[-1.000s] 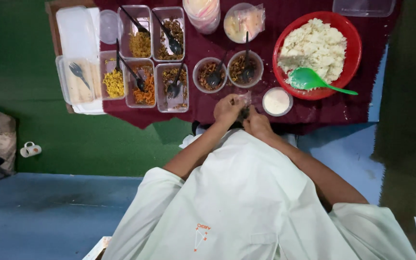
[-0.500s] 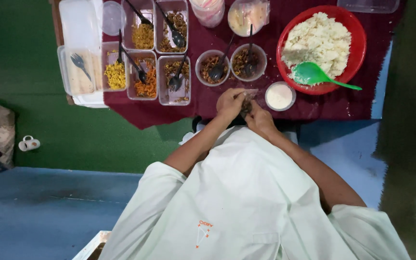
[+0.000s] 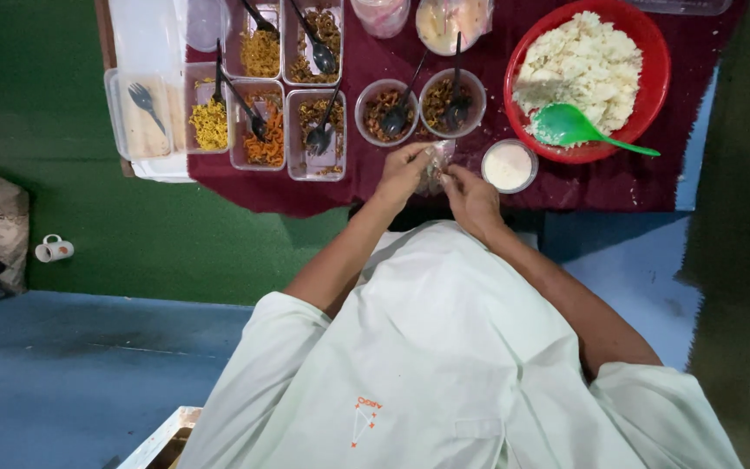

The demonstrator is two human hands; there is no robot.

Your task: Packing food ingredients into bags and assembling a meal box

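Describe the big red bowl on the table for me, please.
The red bowl is round and wide, plastic by its look, upright at the right of the dark red cloth. White flaky food heaps inside it. A green spoon rests in it, handle over the rim. Neither hand touches it.

The person wears a loose, pale cream short-sleeved shirt [image 3: 444, 365], its sleeves ending above the elbows and leaving both forearms bare. A small orange line-drawn emblem [image 3: 365, 419] marks its near part, perhaps the chest; its detail is unclear.
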